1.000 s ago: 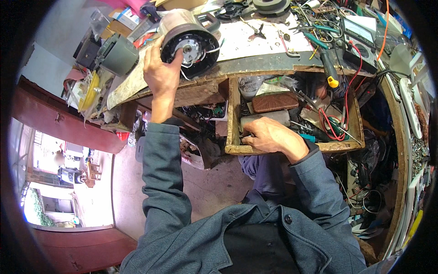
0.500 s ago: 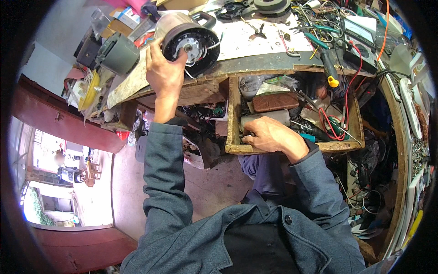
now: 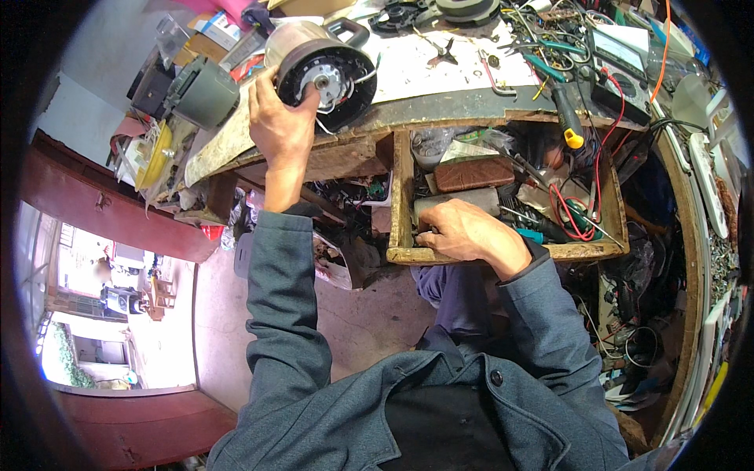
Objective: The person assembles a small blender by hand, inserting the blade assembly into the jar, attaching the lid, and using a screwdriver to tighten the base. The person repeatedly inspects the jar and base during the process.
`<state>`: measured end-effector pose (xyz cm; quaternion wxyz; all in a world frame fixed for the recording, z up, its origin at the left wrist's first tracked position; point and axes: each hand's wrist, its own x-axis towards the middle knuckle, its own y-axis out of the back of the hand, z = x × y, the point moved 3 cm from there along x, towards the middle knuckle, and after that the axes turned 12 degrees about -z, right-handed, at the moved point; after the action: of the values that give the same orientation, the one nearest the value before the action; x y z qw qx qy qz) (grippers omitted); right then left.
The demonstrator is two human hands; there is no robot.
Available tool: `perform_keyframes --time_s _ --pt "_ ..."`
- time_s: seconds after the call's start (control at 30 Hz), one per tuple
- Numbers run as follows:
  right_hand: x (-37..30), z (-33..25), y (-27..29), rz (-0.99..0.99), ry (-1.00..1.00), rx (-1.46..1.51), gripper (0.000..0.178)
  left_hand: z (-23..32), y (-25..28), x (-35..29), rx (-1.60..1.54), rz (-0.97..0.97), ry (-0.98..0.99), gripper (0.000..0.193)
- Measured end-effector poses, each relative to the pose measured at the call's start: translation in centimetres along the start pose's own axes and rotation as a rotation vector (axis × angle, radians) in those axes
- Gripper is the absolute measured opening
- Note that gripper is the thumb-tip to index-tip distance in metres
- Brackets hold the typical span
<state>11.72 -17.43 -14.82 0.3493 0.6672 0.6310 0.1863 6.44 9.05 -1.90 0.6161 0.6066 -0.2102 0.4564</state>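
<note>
An appliance jug (image 3: 301, 35) with a black handle lies tipped on the bench. Its open black base (image 3: 359, 88) faces me, showing a round metal plate and loose white wires. My left hand (image 3: 280, 125) grips that base at its left rim, thumb inside near the plate and fingers around the outside. Lower right, my right hand (image 3: 463, 229) reaches into the front left corner of an open wooden drawer (image 3: 510, 253). Its fingers are curled down among the drawer's contents; the fingertips and anything in them are hidden. A brown case (image 3: 473, 174) and a grey cylinder (image 3: 479, 202) lie just beyond it.
On the bench are a black fan-shaped part (image 3: 444, 53), green-handled pliers (image 3: 544, 66), a multimeter (image 3: 620, 86) with red leads, and tangled wires. A yellow-tipped screwdriver (image 3: 567, 118) overhangs the bench edge above the drawer. A dark grey container (image 3: 203, 93) stands at left.
The jug and my left hand have shifted very slightly left. My right hand stays in the drawer corner, with no clear change.
</note>
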Motion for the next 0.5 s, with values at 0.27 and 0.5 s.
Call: perform_keyframes --time_s 0.27,0.5 --pt "-0.05 -0.08 0.05 -0.009 -0.004 0.003 0.034 0.08 0.14 -0.12 -0.008 0.021 -0.014 0.047" --pt "-0.14 -0.59 0.53 -0.074 -0.083 0.001 0.035 0.25 0.19 -0.01 0.005 0.001 0.001 0.049"
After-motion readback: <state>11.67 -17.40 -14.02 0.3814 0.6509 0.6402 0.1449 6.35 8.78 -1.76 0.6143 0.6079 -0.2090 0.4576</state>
